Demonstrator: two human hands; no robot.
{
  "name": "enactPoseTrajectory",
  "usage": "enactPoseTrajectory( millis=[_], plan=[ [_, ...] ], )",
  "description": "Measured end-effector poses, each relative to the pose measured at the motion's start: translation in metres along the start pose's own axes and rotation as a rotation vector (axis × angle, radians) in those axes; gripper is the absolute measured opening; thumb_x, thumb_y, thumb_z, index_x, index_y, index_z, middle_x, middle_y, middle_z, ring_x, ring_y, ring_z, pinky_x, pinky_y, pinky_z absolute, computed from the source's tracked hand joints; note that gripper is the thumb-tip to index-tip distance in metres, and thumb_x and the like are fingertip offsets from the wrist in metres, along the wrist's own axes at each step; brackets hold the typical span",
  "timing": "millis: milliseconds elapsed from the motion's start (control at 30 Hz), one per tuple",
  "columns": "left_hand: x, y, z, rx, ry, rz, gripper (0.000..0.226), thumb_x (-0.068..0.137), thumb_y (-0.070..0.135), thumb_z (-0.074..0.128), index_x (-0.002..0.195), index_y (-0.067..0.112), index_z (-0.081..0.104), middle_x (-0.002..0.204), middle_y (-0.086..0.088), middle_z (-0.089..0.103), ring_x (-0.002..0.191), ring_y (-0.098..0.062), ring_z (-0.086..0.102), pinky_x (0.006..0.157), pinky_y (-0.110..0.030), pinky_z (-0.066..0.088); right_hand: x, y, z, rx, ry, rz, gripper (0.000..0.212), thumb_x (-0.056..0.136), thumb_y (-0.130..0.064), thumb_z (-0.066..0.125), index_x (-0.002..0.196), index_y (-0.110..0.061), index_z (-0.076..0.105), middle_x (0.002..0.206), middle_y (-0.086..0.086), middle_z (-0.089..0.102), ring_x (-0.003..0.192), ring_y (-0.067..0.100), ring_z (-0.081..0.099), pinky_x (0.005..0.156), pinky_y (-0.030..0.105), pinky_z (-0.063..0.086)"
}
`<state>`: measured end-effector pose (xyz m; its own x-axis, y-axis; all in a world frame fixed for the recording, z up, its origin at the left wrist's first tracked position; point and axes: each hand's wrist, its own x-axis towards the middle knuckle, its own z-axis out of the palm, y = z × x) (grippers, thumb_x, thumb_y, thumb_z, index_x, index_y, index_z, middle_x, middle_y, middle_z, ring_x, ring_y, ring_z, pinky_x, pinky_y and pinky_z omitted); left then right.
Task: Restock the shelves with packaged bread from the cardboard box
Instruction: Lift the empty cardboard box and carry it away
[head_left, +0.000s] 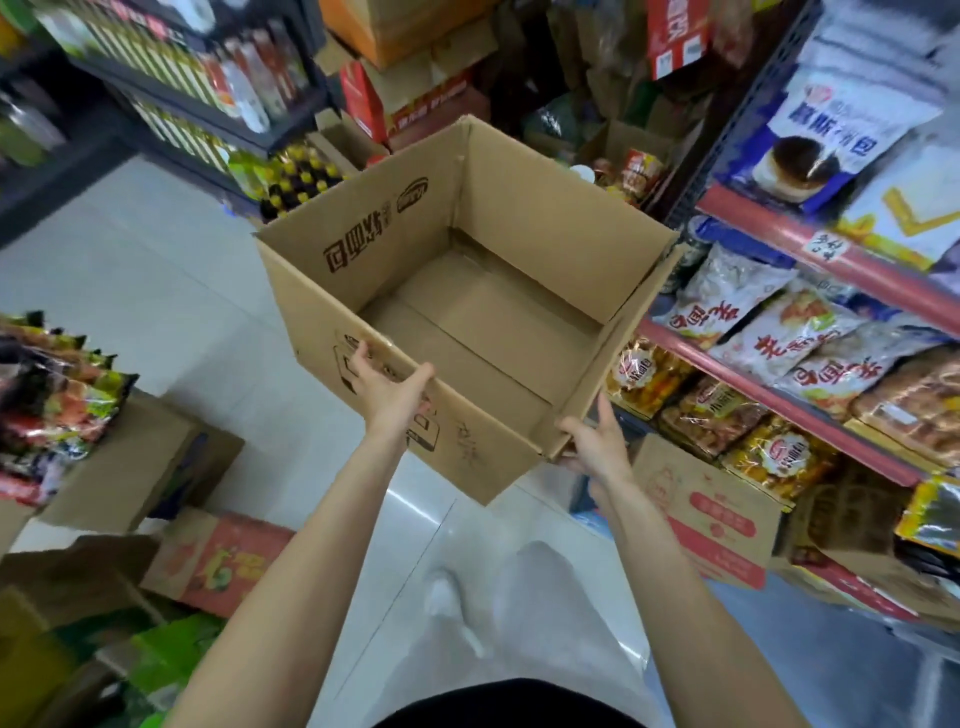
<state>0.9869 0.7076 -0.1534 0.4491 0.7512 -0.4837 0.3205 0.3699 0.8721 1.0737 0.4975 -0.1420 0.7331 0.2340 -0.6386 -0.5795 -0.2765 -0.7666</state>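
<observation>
Both bare forearms reach up from the bottom of the frame toward the large brown corrugated cardboard box, which hangs open-topped in the middle of the frame above the pale tiled floor. On the left, the left hand lies flat against the box's near printed wall, fingers spread and straight, the thumb hooked over the top edge. On the right, the right hand clasps the box's near right corner, thumb lying along the rim and fingers stretched along the outer wall; how they lie underneath cannot be told. Inside, only bare cardboard flaps show, so the box looks emptied, and the packaged bread already lies in clear and printed wrappers on the red-edged metal shelves at the right of the frame. Judging from that, the step in hand is clearing the empty box away. To do it well, the box should be kept level with both palms pressing inward against opposite walls, since neither hand supports its bottom, and swung leftward, clear of the shelf edge and the stacked cartons on the floor, before being set down.
</observation>
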Motion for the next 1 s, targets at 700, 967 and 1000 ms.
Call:
enactPoseTrajectory(
  millis=[700, 967, 1000],
  plan=[
    [0.339, 0.214, 0.247, -0.032, -0.185, 0.002, 0.084, 0.076, 0.016, 0.076, 0.138, 0.026, 0.021, 0.132, -0.008, 0.041, 0.112, -0.024, 0.053, 0.069, -0.026, 0.058, 0.342, -0.282, 0.028, -0.004, 0.183, -0.132, 0.081, 0.086, -0.016, 0.062, 0.139, -0.056, 0.016, 0.140, -0.005, 0.048, 0.116, 0.024, 0.056, 0.087, 0.049, 0.054],
    [0.472, 0.293, 0.353, 0.163, -0.346, -0.035, 0.088, 0.080, 0.023, 0.073, 0.143, 0.029, 0.012, 0.125, -0.005, 0.041, 0.095, -0.017, 0.057, 0.067, -0.021, 0.058, 0.457, -0.373, 0.042, 0.033, 0.380, -0.159, 0.079, 0.072, -0.034, 0.063, 0.129, -0.069, 0.021, 0.139, -0.007, 0.049, 0.118, 0.026, 0.055, 0.092, 0.052, 0.050],
    [0.490, 0.302, 0.366, 0.198, -0.392, -0.047, 0.094, 0.077, 0.030, 0.075, 0.144, 0.034, 0.008, 0.129, -0.006, 0.043, 0.101, -0.021, 0.059, 0.077, -0.030, 0.058, 0.470, -0.382, 0.042, 0.038, 0.402, -0.154, 0.079, 0.067, -0.039, 0.062, 0.125, -0.074, 0.021, 0.139, -0.007, 0.049, 0.119, 0.028, 0.054, 0.093, 0.053, 0.049]
  ],
)
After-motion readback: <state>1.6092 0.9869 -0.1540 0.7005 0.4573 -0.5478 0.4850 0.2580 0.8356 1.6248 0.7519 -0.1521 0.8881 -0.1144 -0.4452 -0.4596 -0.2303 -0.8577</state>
